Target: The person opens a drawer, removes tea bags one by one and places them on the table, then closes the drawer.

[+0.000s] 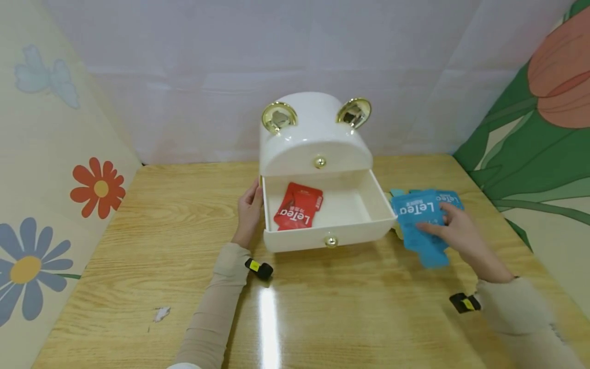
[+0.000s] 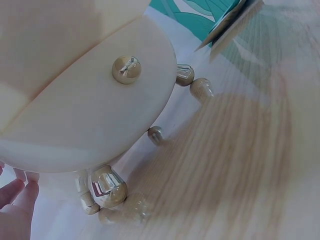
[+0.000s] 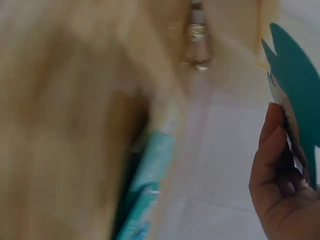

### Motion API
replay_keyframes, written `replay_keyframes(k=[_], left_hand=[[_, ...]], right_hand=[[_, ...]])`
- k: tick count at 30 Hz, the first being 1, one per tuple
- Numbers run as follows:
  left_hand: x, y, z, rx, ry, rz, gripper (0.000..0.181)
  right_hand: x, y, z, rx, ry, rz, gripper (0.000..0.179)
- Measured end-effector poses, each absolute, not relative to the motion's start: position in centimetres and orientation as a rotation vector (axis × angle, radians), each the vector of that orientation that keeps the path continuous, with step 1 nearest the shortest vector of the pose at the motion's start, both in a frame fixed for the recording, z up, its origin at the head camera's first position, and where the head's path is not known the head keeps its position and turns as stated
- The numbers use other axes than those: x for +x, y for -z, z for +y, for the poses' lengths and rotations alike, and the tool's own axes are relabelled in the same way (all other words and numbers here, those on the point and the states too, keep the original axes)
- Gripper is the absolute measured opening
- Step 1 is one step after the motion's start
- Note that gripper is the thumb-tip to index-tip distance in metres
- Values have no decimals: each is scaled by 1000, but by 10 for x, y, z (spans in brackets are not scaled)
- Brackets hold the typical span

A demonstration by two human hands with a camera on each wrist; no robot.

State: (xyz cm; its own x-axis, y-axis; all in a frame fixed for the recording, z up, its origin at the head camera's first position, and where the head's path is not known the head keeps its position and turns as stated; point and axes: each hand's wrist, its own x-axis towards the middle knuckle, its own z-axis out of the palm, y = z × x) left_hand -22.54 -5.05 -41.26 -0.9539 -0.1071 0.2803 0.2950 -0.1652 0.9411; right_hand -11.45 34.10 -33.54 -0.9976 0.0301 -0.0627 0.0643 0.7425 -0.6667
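Observation:
A white storage box (image 1: 318,136) with gold-rimmed ears has its lower drawer (image 1: 299,241) pulled out. Red LeTea sachets (image 1: 298,205) lie in the drawer's left part. My left hand (image 1: 249,212) rests against the box's left side; in the left wrist view, its fingers (image 2: 25,197) show at the edge, partly cut off. Right of the drawer, my right hand (image 1: 456,230) pinches blue LeTea sachets (image 1: 417,218) between thumb and fingers. From the right wrist, the held sachets (image 3: 295,95) appear edge-on in teal; their exact number cannot be told.
More blue-green sachets (image 3: 150,175) lie on the wooden table (image 1: 138,246) beside the box, partly hidden by the held ones. Gold ball feet (image 2: 107,187) carry the box. A white wall stands behind, painted panels (image 1: 553,154) at both sides. A whitish scrap (image 1: 161,313) marks the front left.

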Motion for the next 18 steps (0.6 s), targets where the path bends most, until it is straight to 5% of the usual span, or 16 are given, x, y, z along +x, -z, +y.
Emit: replay_keyframes(k=[6,18], left_hand=[[-225,412,-50,-218,2231,-1834,37],[-224,411,-50,-191,2237,-1849,37]], right_hand=[[-118,363,347,143,1004,2688,94],[-113,383,346,89,767,2740,71]])
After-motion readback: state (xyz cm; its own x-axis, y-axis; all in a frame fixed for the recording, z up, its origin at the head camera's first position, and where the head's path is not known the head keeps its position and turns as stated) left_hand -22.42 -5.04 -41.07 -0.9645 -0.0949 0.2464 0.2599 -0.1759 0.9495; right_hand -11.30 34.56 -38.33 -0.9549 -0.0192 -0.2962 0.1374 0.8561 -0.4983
